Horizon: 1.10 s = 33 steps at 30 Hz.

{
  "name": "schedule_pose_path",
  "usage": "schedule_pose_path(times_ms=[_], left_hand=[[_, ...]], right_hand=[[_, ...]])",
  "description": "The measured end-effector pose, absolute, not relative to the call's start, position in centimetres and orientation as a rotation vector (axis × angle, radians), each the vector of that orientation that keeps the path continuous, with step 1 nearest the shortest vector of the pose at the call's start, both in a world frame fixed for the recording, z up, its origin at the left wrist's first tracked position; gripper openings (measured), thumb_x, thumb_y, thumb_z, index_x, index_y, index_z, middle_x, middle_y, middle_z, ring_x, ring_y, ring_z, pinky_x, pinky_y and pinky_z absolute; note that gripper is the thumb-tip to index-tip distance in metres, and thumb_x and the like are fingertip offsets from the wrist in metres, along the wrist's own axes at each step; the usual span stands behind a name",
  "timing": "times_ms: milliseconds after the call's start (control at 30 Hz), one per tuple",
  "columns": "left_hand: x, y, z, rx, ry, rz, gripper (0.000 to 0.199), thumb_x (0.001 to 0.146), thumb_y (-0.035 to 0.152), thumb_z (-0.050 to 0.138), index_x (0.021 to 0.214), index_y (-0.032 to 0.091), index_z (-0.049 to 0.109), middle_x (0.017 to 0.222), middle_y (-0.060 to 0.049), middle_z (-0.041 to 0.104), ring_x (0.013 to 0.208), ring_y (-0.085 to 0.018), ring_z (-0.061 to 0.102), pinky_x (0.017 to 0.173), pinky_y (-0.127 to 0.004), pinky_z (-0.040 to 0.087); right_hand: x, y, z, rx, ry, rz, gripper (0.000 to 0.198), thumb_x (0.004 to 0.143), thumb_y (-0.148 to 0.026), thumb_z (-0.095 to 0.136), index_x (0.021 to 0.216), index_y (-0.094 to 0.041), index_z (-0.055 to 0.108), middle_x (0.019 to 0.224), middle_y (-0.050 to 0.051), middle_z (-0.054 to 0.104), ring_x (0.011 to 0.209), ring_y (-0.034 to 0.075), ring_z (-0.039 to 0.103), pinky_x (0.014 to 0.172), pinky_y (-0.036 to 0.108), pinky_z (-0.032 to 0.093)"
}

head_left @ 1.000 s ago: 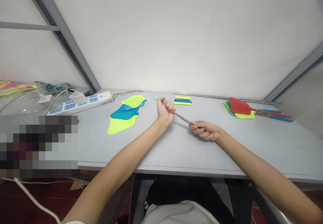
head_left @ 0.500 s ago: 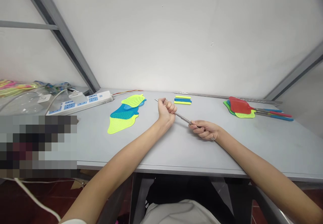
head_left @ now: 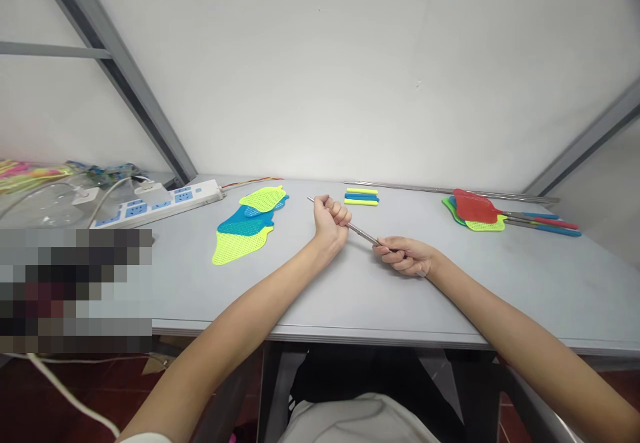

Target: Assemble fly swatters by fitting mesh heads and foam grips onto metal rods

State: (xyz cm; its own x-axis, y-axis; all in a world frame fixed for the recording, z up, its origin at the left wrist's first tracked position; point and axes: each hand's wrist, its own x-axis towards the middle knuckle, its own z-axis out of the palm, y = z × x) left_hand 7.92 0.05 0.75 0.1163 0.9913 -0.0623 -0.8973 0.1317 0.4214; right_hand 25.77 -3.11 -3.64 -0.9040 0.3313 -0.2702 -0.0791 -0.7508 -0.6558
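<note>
A thin metal rod (head_left: 363,234) slants between my two hands over the middle of the table. My left hand (head_left: 331,222) is wrapped round its upper part, and the tip pokes out beyond the thumb. Lower down, my right hand (head_left: 404,256) is closed on the other end, which the fingers and palm hide. Left of my hands lie loose fly swatter heads, such as a blue one (head_left: 245,222) and a yellow-green one (head_left: 239,248). Behind my hands are several short coloured handle tubes, including a blue tube (head_left: 362,197).
Fly swatters with a red head (head_left: 473,208) on top lie stacked at the right. Long metal rods (head_left: 425,190) run along the wall. A power strip (head_left: 160,204) with plugs and bagged coloured items (head_left: 35,176) are at the left. The table's front edge (head_left: 375,338) is near me.
Both hands keep their grip on the rod in almost the same place. The view has shifted very slightly; nothing on the table has visibly moved.
</note>
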Motion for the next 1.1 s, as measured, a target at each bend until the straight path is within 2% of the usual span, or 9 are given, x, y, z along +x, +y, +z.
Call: schedule_pose_path(times_ms=[1100], left_hand=[[8.89, -0.72, 0.07, 0.272, 0.397, 1.387, 0.032, 0.069, 0.020, 0.038, 0.047, 0.018, 0.015, 0.036, 0.009, 0.009, 0.027, -0.004, 0.012, 0.031, -0.019, 0.010]], right_hand=[[25.40, -3.20, -3.27, -0.587, -1.006, 2.680, 0.020, 0.084, -0.035, 0.032, 0.072, -0.019, 0.028, 0.046, -0.011, 0.023, 0.030, 0.002, 0.001, 0.017, 0.009, 0.017]])
